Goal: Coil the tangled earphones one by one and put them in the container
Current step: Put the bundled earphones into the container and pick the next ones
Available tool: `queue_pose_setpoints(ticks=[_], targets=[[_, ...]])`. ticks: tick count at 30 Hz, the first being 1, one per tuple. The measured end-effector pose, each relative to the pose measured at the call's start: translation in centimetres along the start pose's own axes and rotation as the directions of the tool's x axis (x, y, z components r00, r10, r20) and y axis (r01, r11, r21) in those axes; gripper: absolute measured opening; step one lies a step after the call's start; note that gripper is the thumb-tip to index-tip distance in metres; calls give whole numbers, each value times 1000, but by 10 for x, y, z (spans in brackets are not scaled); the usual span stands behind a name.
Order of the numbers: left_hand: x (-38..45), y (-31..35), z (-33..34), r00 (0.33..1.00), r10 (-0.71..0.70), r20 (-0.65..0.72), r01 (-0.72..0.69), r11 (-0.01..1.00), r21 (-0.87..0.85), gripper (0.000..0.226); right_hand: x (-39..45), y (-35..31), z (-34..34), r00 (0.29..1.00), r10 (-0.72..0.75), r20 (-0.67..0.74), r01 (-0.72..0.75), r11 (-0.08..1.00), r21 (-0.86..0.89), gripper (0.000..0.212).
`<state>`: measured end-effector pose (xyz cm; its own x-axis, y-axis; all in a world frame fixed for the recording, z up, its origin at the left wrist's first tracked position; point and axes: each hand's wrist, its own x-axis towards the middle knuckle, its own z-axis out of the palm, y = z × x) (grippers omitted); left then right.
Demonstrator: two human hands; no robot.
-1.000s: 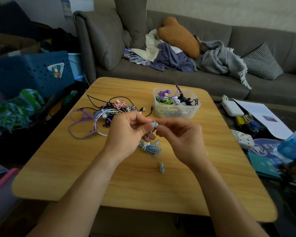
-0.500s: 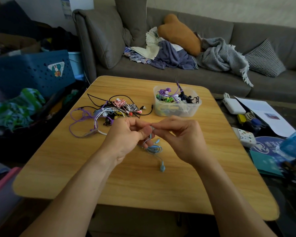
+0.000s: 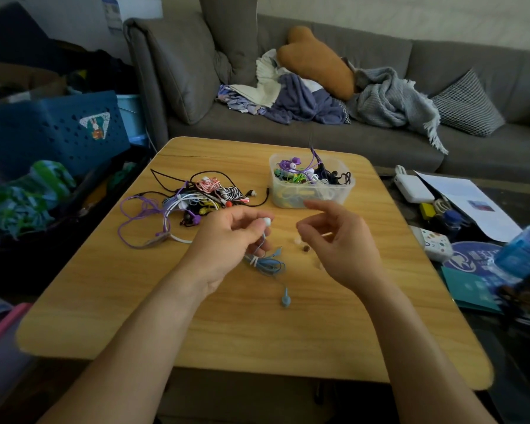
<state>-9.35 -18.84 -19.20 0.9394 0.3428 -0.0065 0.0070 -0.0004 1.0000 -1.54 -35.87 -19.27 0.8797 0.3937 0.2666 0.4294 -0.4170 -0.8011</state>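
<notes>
A tangled pile (image 3: 196, 197) of earphones lies on the table (image 3: 257, 332) up and to the left of the left hand (image 3: 227, 240), its cords too knotted to count apart. The left hand grips a blue earphone (image 3: 265, 261): thumb and curled fingers pinch the cord just below a white earbud (image 3: 267, 221), while the loose coil lies on the table under the fingers and a second bud (image 3: 285, 299) lies nearer the person. How much cord the palm hides cannot be told. The right hand (image 3: 337, 240) hovers just beside it, apart from the cord, fingers loosely curled and holding nothing visible. Small blurred bits (image 3: 303, 244) lie between the hands, unidentifiable. Beyond the right hand stands the container (image 3: 312, 191), partly filled with earphones, its lower contents murky through the plastic.
</notes>
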Motion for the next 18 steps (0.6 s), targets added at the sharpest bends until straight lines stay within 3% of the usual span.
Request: queue_pose_setpoints(ticks=[2, 4, 6, 9, 12, 15, 18], targets=[[2, 2, -3, 990, -144, 2, 142, 973, -185, 13, -1, 0, -6, 997, 35, 75, -24, 990, -135, 18], [3, 3, -5, 974, -225, 13, 218, 931, -293, 13, -6, -3, -8, 964, 91, 248, -33, 973, -227, 24], [4, 4, -7, 971, -240, 15, 232, 920, -316, 14, -11, -9, -3, 898, 159, 410, -32, 953, -301, 39], [5, 4, -8, 972, -234, -7, 221, 928, -300, 13, -15, -11, 9, 843, 195, 501, 14, 923, -384, 42], [4, 4, -7, 981, -183, -67, 171, 973, -156, 20, -15, -7, 11, 846, 158, 510, 27, 942, -336, 25], [2, 6, -8, 989, -120, -90, 118, 993, -32, 27, -14, -3, 4, 912, 67, 405, 41, 967, -252, 15], [0, 10, -11, 976, -205, 70, 214, 966, -149, 26, -9, 2, 0, 975, 37, 219, -8, 991, -134, 14]])
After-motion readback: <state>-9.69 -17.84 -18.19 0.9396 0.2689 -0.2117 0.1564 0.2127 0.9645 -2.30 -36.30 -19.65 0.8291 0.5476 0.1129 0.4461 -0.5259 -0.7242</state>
